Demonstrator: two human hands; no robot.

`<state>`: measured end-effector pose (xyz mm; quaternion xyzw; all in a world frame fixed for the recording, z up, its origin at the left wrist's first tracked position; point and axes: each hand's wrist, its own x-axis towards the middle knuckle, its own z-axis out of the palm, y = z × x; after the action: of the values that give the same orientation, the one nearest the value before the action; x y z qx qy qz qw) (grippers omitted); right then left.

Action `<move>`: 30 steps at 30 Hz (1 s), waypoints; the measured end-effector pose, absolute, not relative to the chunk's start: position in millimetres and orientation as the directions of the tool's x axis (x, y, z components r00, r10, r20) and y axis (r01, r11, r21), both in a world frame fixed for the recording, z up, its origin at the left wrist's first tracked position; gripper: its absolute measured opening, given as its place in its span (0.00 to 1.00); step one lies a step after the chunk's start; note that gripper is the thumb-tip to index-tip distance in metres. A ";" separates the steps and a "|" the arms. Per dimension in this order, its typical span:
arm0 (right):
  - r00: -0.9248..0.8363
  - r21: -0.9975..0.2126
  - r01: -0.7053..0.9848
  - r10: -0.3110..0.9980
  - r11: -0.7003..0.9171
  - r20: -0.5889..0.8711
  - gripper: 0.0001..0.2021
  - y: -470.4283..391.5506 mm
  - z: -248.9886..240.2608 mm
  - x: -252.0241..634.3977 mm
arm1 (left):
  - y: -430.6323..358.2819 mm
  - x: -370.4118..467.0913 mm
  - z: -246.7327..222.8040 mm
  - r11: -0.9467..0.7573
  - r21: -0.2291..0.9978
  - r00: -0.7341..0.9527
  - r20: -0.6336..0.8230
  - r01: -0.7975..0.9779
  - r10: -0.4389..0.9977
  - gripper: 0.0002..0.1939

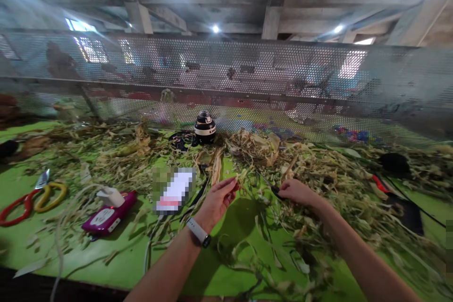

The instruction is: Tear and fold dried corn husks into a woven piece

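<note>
My left hand (220,199), with a watch on its wrist, pinches a small pale yellow-green piece of dried plant (243,179) over the middle of the green table (233,255). To its right, my right hand (295,192) is closed on the dark handle of a thin tool (274,190). A slim shaft seems to run up and left from that handle toward the plant piece; its exact kind is too blurred to tell. Heaps of dried plant strips (318,174) lie beyond and to the right of both hands. Loose curled strips (247,250) are scattered below them.
Left of my hands lie a phone (177,191) with a cable, a magenta power strip (109,214) with a white plug (110,197), and red-and-yellow-handled scissors (37,198). A black round container (204,128) stands near the perforated metal screen (233,66). Dark items (394,164) lie at right.
</note>
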<state>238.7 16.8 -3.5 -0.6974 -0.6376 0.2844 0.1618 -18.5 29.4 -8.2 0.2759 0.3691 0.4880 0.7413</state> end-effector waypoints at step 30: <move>-0.128 -0.624 0.761 0.984 0.178 0.123 0.13 -18.4 9.0 206.1 | 20.8 -16.0 -6.4 0.274 0.810 0.218 -0.185 -0.519 0.958 0.15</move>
<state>206.1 -18.4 9.0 -0.6052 -0.7207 0.2119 0.2635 -16.0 20.8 -6.4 0.3111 0.3534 0.5159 0.7157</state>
